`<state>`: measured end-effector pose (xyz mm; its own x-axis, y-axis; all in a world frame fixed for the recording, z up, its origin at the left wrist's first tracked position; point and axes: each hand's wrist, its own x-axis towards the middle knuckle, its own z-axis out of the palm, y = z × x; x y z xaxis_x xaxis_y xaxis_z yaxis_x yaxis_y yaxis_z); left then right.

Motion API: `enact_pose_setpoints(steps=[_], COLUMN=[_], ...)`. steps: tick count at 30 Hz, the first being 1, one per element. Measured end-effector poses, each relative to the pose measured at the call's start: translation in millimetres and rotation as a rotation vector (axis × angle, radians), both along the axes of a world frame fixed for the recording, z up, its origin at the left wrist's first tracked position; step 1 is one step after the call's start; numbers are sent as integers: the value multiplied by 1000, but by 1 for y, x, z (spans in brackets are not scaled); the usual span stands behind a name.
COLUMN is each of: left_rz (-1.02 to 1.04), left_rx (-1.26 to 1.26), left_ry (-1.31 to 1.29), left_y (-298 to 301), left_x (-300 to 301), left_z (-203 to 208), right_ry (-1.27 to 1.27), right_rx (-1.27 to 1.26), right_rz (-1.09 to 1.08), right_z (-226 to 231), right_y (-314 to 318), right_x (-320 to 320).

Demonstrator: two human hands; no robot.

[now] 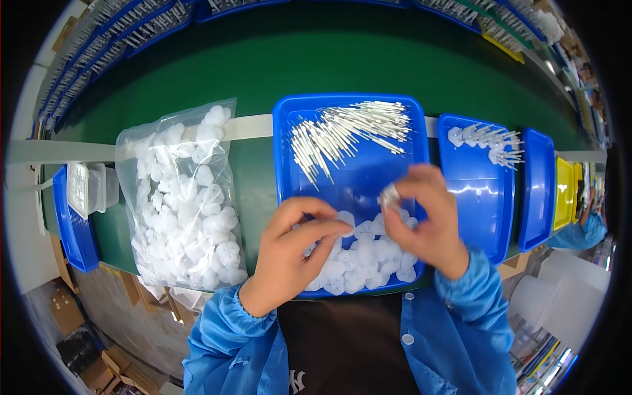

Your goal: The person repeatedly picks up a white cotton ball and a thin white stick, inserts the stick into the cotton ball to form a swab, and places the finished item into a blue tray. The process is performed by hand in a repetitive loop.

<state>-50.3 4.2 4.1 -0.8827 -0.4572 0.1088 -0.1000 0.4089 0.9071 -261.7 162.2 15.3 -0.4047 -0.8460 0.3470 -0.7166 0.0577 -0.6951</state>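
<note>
My left hand (289,250) pinches a small white round plastic piece (345,222) between thumb and fingertips, above the near part of a blue tray (282,151). My right hand (428,217) is raised beside it, somewhat blurred, with thumb and forefinger closed together. A shiny whitish bit (390,195) shows at those fingertips, too smeared to name. Under both hands lies a heap of white translucent plastic pieces (359,263) in the tray. Thin white sticks (355,128) are spread loosely across the tray's far part.
On the left, a clear bag (187,204) bulges with similar white pieces. A second blue tray (475,210) on the right holds several pieces with sticks (487,139). Further right are another blue tray (538,191) and a yellow one (564,197). Stick-filled trays (125,39) line the far edge.
</note>
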Motion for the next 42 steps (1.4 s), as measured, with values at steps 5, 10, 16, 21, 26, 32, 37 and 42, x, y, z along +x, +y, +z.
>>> enact_pose_setpoints(steps=[5, 10, 16, 21, 26, 32, 37, 42], left_rz=[93, 114, 142, 152, 70, 102, 120, 132], left_rx=[231, 770, 751, 458, 153, 144, 75, -117], left_ry=[175, 30, 98, 103, 26, 48, 8, 4], left_y=[7, 15, 15, 11, 6, 8, 9, 12], left_x=[-12, -13, -16, -15, -14, -19, -16, -15], left_z=[-6, -3, -7, -11, -3, -10, -9, -9], right_ry=[-270, -63, -93, -172, -230, -718, -947, 265], right_rx=[-59, -25, 22, 47, 105, 268, 309, 152], right_rz=[-43, -122, -166, -159, -141, -95, -153, -179], right_z=[-1, -8, -9, -10, -8, -1, -8, -11], right_y=[20, 15, 13, 10, 5, 0, 0, -6], right_x=[45, 47, 46, 45, 48, 44, 44, 58])
